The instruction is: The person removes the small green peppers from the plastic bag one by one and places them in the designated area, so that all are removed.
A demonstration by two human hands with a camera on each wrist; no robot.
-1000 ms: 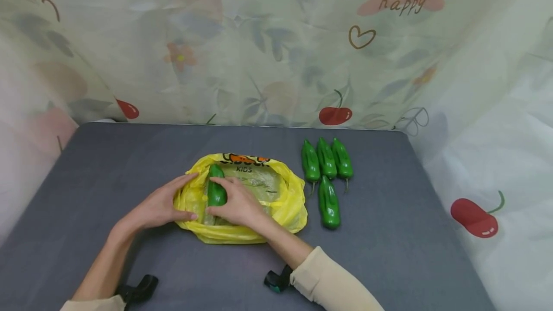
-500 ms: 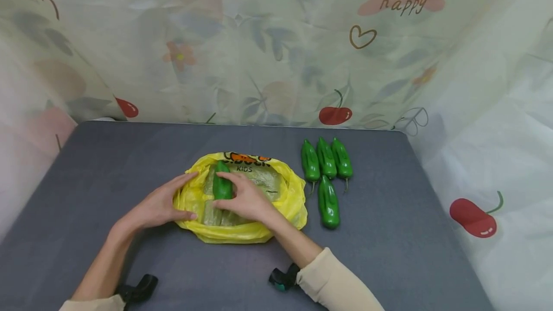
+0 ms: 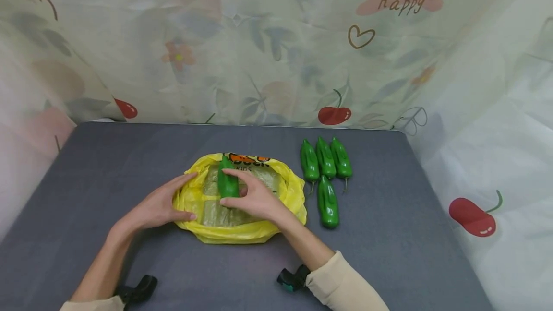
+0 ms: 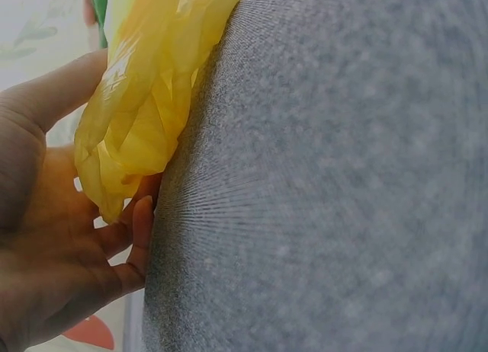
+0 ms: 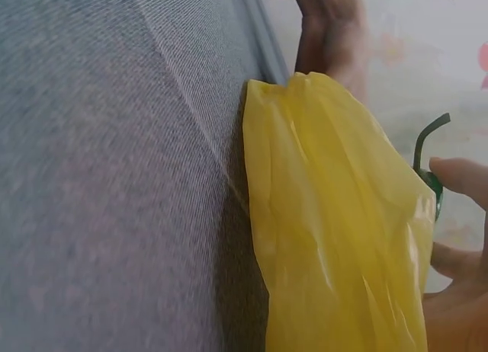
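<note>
A yellow plastic bag (image 3: 207,233) stands with its mouth spread wide on the grey table. My right hand (image 3: 257,198) pinches a green chili pepper (image 3: 227,187) between thumb and fingers over the bag's mouth. In the right wrist view the pepper's stem (image 5: 421,142) sticks up beyond the bag's rim. My left hand (image 3: 157,205) holds the left end of the bag, thumb and fingers hooked around its rim. The left wrist view shows the bag's side (image 4: 145,116) between thumb and fingers. Folds of the bag hide some fingertips.
Right of the bag, three green peppers (image 3: 326,158) lie side by side, with another pepper (image 3: 328,203) just in front of them. Clear-looking wrapped or filmy pieces (image 3: 216,214) show inside the bag. A patterned curtain (image 3: 259,61) hangs behind the table (image 3: 380,234).
My right hand has shifted a little to the right with the pepper in its grip, from the bag's left side toward its middle. The left hand stays in place on the rim.
</note>
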